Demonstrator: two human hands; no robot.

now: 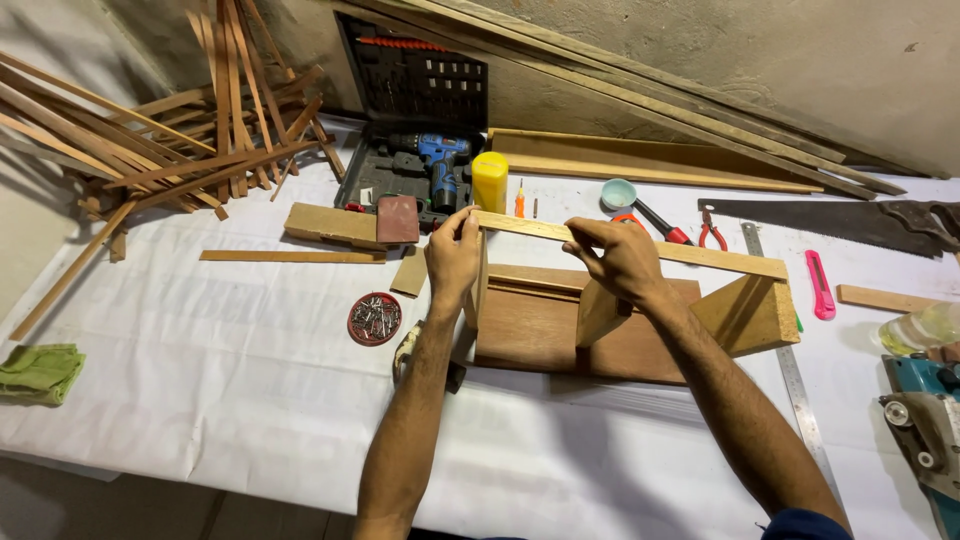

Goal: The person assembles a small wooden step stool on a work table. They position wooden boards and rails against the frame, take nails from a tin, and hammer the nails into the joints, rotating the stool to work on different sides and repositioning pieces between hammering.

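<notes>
Left hand (452, 255) first: thumb and fingers pinching the near-left end of the long wooden strip (700, 257), pressing it down onto an upright piece (478, 290) at the board's nine o'clock edge. To its right, the right hand (620, 262), fingers curled together over the strip and gripping it from above, just over a small wooden block (598, 312). The strip runs toward three o'clock, its far end resting on a wedge-shaped block (752, 314).

The risk, as I read it: this is a balancing act. The uprights look merely stood on the flat board (545, 330), so uneven pressure from either hand could tip one and drop the strip. It is thin too, so a hard push mid-span might bow it.

The strip itself is pale, straight, narrow, lying flat across the supports at the table's centre. At the board's nine o'clock, a round tin of screws (374, 319); at twelve o'clock, a blue drill (440, 160) in its case.
</notes>
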